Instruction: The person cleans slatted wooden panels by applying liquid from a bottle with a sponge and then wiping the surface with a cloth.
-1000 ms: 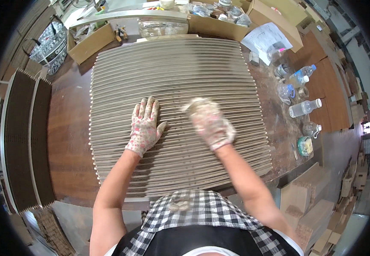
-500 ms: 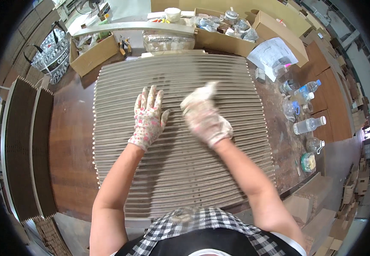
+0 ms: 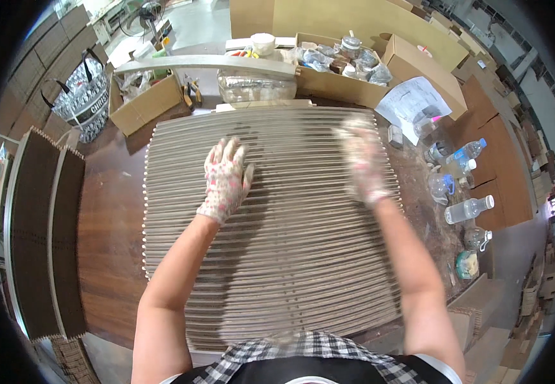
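A wide ribbed brown-grey panel (image 3: 303, 256), made of many parallel strips with small pale tips along its sides, lies in front of me. My left hand (image 3: 225, 182), in a white glove with pink flowers, rests on its left half, fingers apart and slightly bent, holding nothing. Over the panel's upper right part is my right hand (image 3: 364, 163), gloved alike and smeared by motion. A whitish cloth (image 3: 348, 130) shows as a blurred pale patch at its fingers; the fingers themselves are indistinct.
Similar ribbed panels (image 3: 33, 237) stand upright at the left. Behind lie open cartons (image 3: 148, 109) with bagged items, pliers (image 3: 192, 93), a curved pale bar (image 3: 213, 62) and a paper sheet (image 3: 412, 105). Several plastic bottles (image 3: 466, 210) line the right side.
My right hand has swept right across the panel, from near its middle to its right edge. My left hand stays nearly in place, its fingers a little more bent. The whole view has shifted slightly.
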